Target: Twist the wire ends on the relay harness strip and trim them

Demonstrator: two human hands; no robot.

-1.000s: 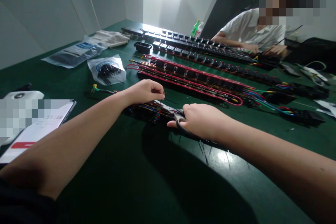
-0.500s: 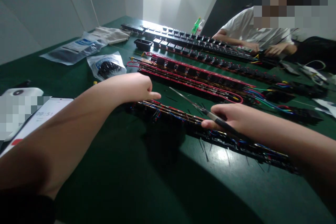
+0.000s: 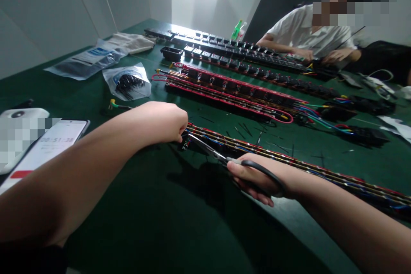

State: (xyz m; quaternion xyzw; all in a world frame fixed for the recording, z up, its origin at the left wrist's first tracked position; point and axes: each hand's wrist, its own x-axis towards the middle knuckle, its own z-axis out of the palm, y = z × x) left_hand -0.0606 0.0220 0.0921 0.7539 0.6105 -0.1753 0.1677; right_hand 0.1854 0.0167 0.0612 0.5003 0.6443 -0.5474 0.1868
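Observation:
A long black strip with gold, red and blue wires (image 3: 237, 141) lies slantwise across the green table. My left hand (image 3: 175, 123) is closed at its left end, with the fingertips turned away, so what they grip is hidden. My right hand (image 3: 257, 180) holds a pair of scissors (image 3: 210, 150) on the near side of the strip. Dark handle loops surround part of this hand, and the metal blades reach left to beside my left fingers. Whether the blade tips touch anything is unclear. Thin black cable-tie tails (image 3: 245, 129) stick out or lie along the strip's far side.
Beyond lies a red-wired assembly (image 3: 231, 98), with more black strips behind it. A clear bag of black ties (image 3: 130, 83), a larger plastic bag (image 3: 88, 61) and a phone (image 3: 61, 137) are at left. A co-worker's hands (image 3: 334, 56) are busy at the far right.
My right hand has come lower and slightly left, bringing the scissor blades to my left hand. The left hand has dropped slightly. Tie tails earlier on the strip's near side now show on its far side.

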